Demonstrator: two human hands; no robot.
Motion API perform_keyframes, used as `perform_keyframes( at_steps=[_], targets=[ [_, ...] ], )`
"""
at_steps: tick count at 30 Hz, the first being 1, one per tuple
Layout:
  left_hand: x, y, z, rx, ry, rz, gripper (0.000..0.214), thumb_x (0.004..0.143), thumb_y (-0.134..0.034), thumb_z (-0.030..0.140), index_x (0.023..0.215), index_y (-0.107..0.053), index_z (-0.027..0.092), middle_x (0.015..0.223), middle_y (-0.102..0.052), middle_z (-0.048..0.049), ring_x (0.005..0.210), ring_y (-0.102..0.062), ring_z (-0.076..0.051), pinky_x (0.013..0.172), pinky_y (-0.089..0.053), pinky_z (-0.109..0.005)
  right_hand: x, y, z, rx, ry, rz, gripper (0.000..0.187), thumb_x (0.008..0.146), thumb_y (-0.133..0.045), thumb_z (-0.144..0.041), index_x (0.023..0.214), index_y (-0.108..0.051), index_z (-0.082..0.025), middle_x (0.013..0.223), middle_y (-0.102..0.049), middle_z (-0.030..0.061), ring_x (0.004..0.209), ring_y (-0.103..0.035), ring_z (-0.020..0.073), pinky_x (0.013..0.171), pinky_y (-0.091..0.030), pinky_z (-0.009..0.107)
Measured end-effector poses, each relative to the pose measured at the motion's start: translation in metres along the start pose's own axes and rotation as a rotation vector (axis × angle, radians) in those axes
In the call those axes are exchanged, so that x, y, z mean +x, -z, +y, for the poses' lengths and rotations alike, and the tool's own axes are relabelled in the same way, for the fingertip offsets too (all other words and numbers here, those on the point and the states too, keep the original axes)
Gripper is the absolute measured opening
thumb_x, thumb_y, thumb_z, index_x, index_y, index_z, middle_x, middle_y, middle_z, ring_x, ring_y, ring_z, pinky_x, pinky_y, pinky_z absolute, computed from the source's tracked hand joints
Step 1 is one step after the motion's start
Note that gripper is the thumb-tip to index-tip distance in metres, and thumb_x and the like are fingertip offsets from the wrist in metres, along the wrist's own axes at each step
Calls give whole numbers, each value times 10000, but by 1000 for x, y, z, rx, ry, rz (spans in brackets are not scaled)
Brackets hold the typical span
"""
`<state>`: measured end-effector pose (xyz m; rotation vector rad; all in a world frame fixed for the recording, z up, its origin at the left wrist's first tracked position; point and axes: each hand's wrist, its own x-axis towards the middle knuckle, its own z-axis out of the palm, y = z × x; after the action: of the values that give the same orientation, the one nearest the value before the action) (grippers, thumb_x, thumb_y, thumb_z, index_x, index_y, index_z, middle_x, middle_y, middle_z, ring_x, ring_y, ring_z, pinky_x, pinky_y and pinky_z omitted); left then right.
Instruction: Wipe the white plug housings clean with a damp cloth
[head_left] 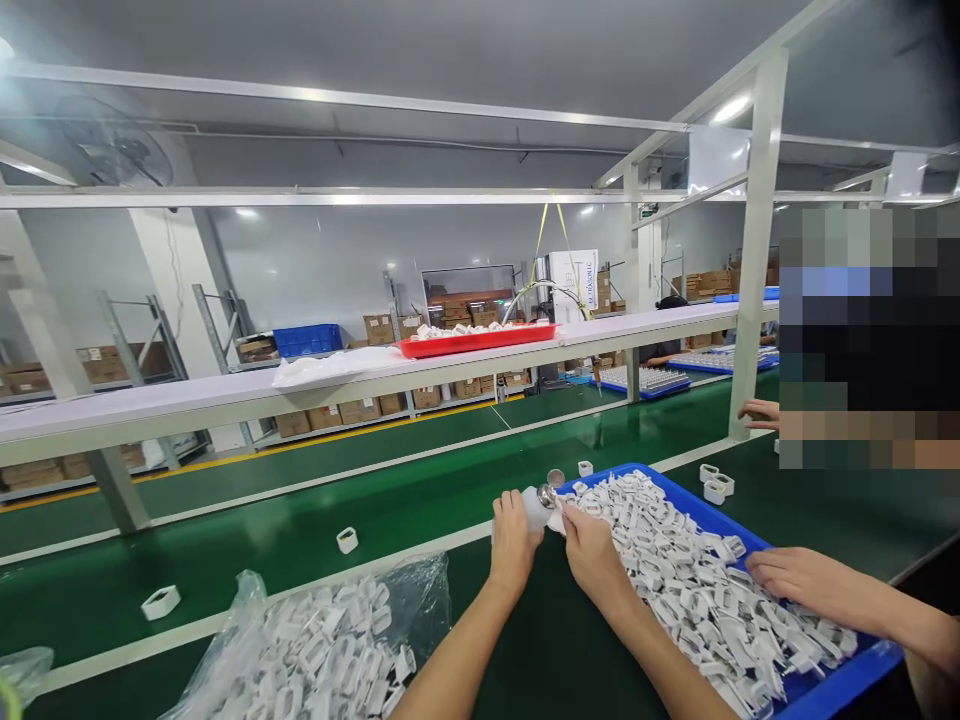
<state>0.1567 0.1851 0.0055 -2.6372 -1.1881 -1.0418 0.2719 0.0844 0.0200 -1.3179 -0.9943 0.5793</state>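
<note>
My left hand (pixel 512 545) is wrapped round a translucent white bottle (pixel 535 508) with a metal top, held tilted to the right. The round metal lid (pixel 556 478) stands flipped up. My right hand (pixel 594 555) is closed on a small white piece (pixel 556 520) against the bottle's mouth; whether it is cloth or plastic I cannot tell. Beside my right arm lies a blue tray (pixel 757 540) heaped with white plastic parts (pixel 660 540). To the left of my left arm, a clear plastic bag (pixel 427 600) holds many white plastic housings (pixel 322 650).
Loose white housings (pixel 347 540) lie on the green conveyor belt (pixel 262 560). A co-worker's hand (pixel 810 580) rests over the tray's right side; another person's hand (pixel 759 412) is farther back. Above the belt runs a shelf (pixel 225 395) bearing a red tray (pixel 480 343). A post (pixel 757 240) stands right.
</note>
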Motion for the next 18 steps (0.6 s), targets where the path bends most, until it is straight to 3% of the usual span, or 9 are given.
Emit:
perform_keyframes(
  at_steps=[4, 10, 15, 18],
  targets=[
    [6, -25, -13, -136, 251, -33, 318, 918, -697, 377, 1148, -636, 167, 1158, -654, -72, 1025, -645, -238, 881, -557, -446, -3, 7, 21, -6, -10, -25, 221, 970, -671, -362, 1072, -694, -167, 1113, -706, 51, 1015, -678, 226, 922, -556, 447],
    [6, -39, -26, -309, 476, -65, 354, 937, -678, 392, 1211, -633, 172, 1236, -656, -90, 1092, -648, -257, 924, -553, -477, -37, 4, 61, 266, -190, -41, 290, 999, -619, -411, 1126, -667, -154, 1122, -704, 65, 997, -694, 219, 887, -578, 437],
    [10, -22, -14, -392, 542, -123, 427, 900, -722, 329, 1283, -603, 180, 1351, -605, -109, 1231, -584, -307, 1026, -490, -549, -77, -1, 75, 357, -323, -109, 299, 989, -623, -429, 1087, -683, -152, 1076, -727, 63, 991, -702, 213, 922, -559, 448],
    [-1, 12, 2, -413, 551, -131, 782, 714, -822, 145, 1414, -478, 81, 1442, -498, -229, 1373, -442, -415, 1117, -389, -605, -102, 1, 82, 316, -372, -152, 368, 952, -636, -501, 1047, -695, -151, 1005, -739, 64, 917, -704, 212, 886, -556, 428]
  ],
)
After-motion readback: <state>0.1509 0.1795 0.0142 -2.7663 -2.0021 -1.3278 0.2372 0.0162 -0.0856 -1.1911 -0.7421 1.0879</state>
